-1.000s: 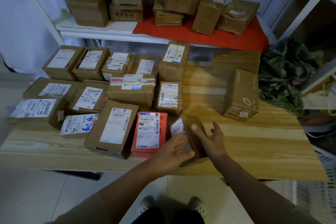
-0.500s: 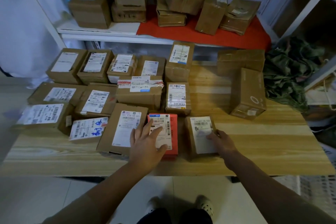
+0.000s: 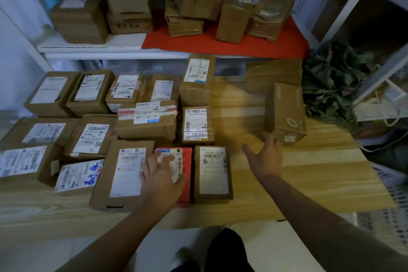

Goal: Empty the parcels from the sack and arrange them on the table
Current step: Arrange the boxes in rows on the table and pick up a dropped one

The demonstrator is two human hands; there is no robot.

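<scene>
Left hand (image 3: 162, 174) flat, fingers spread on red parcel (image 3: 184, 161); right hand (image 3: 266, 157) wide, empty, nearing upright brown box (image 3: 286, 112) on table (image 3: 309, 183), where a careless brush could topple it

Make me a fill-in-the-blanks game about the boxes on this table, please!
1. The left hand rests flat on the small rectangular parcel coloured ____.
2. The right hand, fingers spread and holding nothing, reaches toward the plain brown cardboard box printed with a white ____.
3. The cardboard boxes on the upper shelf sit on a cloth coloured ____.

Missing words: red; ring; red
</scene>
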